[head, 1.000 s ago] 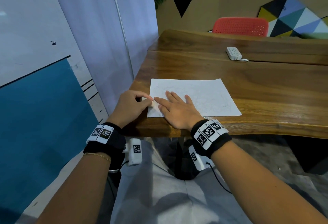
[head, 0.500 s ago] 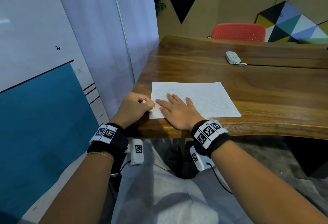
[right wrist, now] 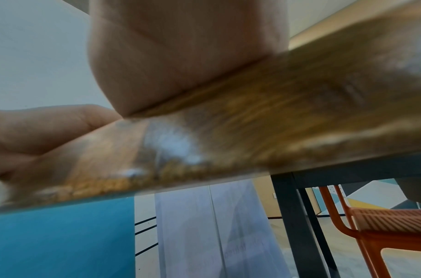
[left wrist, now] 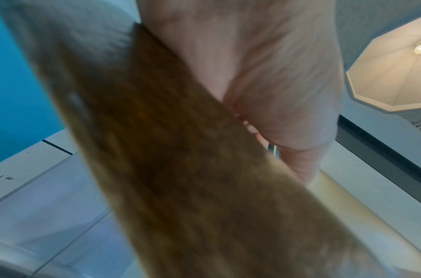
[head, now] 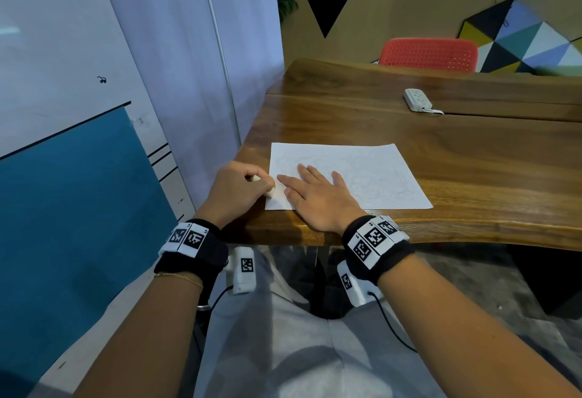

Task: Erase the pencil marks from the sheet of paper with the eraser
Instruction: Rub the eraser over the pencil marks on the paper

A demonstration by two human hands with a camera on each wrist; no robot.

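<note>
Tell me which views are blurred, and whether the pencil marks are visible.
Head view: sharp, wide-angle bending at the edges; faint marks show on the sheet of paper. Left wrist view: table edge smeared. Right wrist view: the same edge blurred with glare; no paper visible.

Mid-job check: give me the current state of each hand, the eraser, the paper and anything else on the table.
left hand: curled, pinching the eraser at the paper's near-left corner
eraser: white, held in the fingertips, tip down on the paper
right hand: flat, fingers straight, pressing the paper down
sheet of paper: flat on the table, faint pencil marks still visible
power strip: lying at the far side, untouched
table: wooden, bearing all of these
</note>
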